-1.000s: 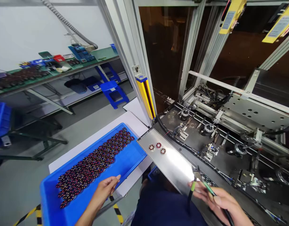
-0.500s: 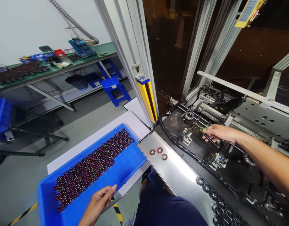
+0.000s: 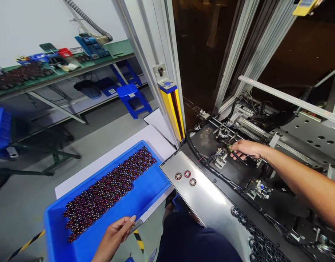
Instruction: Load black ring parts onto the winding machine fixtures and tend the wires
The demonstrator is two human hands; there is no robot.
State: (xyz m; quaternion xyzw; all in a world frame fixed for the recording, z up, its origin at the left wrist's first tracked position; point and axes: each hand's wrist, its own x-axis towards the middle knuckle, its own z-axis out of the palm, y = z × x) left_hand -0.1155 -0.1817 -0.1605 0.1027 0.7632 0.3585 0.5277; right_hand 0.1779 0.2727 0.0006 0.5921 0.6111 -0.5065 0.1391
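Note:
My right hand (image 3: pixel 245 150) is closed around a tool with green and black handles (image 3: pixel 238 157), its tip near a round metal fixture (image 3: pixel 224 133) on the black machine bed. Over the near edge of a blue tray (image 3: pixel 145 203), my left hand (image 3: pixel 119 229) has its thumb and fingers pressed together; a grey flat strip (image 3: pixel 136 225) sticks out from the fingertips. Rows of round dark parts with red and pale dots (image 3: pixel 107 189) lie in the tray. Three similar round parts (image 3: pixel 187 174) rest on a metal plate (image 3: pixel 203 200) between my hands.
Black round parts (image 3: pixel 263 243) lie at the plate's near right end. A metal post with a yellow light bar (image 3: pixel 173 112) stands ahead. A green workbench (image 3: pixel 121 49) and blue stool (image 3: pixel 133 98) are at the back left. Cables (image 3: pixel 224 180) cross the machine bed.
My right hand and the tool have moved left, toward the round fixture. My left hand stays near the tray's edge, with the grey strip now showing more clearly. The view has shifted slightly.

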